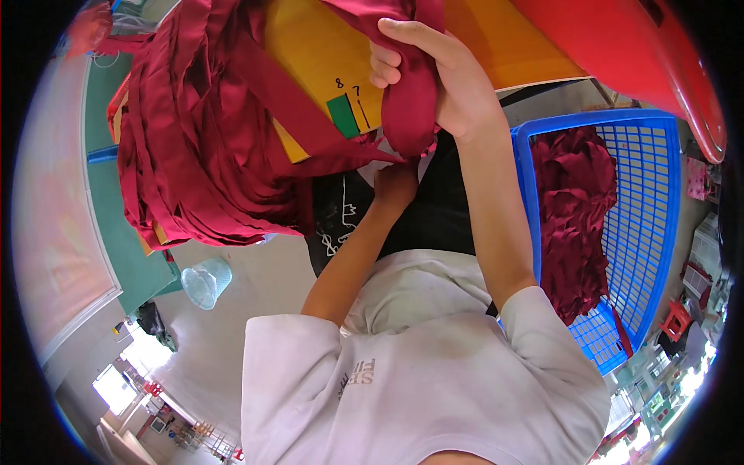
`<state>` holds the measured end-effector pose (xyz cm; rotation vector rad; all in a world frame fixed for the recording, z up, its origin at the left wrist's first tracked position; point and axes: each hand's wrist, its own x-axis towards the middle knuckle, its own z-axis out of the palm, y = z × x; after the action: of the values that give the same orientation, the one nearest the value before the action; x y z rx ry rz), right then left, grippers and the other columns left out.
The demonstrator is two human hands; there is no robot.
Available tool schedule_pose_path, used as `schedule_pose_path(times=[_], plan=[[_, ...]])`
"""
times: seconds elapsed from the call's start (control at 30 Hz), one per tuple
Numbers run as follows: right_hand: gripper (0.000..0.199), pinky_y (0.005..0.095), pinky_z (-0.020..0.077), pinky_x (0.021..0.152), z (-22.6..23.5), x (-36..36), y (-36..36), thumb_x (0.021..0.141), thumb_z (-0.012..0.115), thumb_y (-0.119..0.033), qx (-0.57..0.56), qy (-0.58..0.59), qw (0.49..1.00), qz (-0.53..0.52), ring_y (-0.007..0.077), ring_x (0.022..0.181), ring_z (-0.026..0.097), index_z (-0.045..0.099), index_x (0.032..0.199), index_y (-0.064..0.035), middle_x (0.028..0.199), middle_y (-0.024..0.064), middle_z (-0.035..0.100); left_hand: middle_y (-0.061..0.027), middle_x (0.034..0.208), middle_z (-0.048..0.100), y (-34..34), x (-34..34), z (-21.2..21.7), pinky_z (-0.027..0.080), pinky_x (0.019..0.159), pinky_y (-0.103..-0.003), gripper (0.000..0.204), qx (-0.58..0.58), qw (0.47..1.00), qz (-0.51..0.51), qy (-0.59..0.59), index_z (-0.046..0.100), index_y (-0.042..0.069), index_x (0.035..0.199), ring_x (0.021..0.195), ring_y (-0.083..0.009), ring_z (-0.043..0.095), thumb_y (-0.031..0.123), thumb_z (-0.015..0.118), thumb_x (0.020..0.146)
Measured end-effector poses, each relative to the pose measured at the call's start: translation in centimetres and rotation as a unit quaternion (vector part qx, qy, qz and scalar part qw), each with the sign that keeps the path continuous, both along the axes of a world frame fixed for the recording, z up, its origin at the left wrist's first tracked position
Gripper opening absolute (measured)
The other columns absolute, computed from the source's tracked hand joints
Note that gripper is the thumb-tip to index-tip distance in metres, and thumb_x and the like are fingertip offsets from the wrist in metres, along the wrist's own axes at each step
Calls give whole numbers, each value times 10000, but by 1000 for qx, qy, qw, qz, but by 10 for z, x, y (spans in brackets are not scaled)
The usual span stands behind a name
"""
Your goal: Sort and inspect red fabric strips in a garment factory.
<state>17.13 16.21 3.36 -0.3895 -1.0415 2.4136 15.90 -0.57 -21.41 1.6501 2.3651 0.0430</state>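
Note:
A thick, folded band of dark red fabric (411, 108) hangs over the near edge of a yellow tabletop (310, 58). My right hand (457, 89) is wrapped round its upper part, thumb stretched along the top and fingers curled on the left side. Just below the band's bunched lower end is my left hand (397, 184), near my lap. Its fingers are hidden by the cloth, so I cannot see what they grip. Left of both hands, a big heap of dark red fabric strips (194, 155) spills over the table's edge.
A blue plastic basket (643, 201) with more dark red fabric (573, 232) stands on my right. A red plastic surface (612, 46) juts in at upper right. Green and black marks lie on the tabletop. Further left, a pale bin (206, 284) stands on the floor near a green table (124, 232).

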Motion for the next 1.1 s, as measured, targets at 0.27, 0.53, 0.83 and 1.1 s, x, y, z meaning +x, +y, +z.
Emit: schedule_pose_path(times=[0.27,0.53,0.83,1.1], plan=[[214,309,456,670,2,6,1,925,622,-197,4,-57,998,3,147,648,533,556,795,-40,705,40,539,-154,805,697,-34,7,49,550,710,-436,257,33,979,80,-186,683,130,997,795,-342,698,355,651,878],[151,278,431,565,12,2,-3,925,614,-116,-32,-104,994,5,145,590,542,596,816,-14,722,64,596,-78,663,598,-38,-42,234,450,521,-292,100,412,836,250,-262,640,-1,830,565,-186,572,70,671,894],[263,213,265,469,0,-1,1,976,572,-145,-66,35,996,53,32,460,336,436,753,-111,594,-43,388,-194,881,647,17,-133,270,502,700,-526,216,176,967,183,26,500,47,1082,839,-414,650,185,525,917],[235,293,519,715,20,-14,-17,832,661,-34,-53,-125,988,-68,197,787,674,647,1059,27,872,81,691,-231,776,596,43,-121,269,461,640,-486,107,418,886,86,-182,476,36,950,791,-448,623,-15,514,865]])
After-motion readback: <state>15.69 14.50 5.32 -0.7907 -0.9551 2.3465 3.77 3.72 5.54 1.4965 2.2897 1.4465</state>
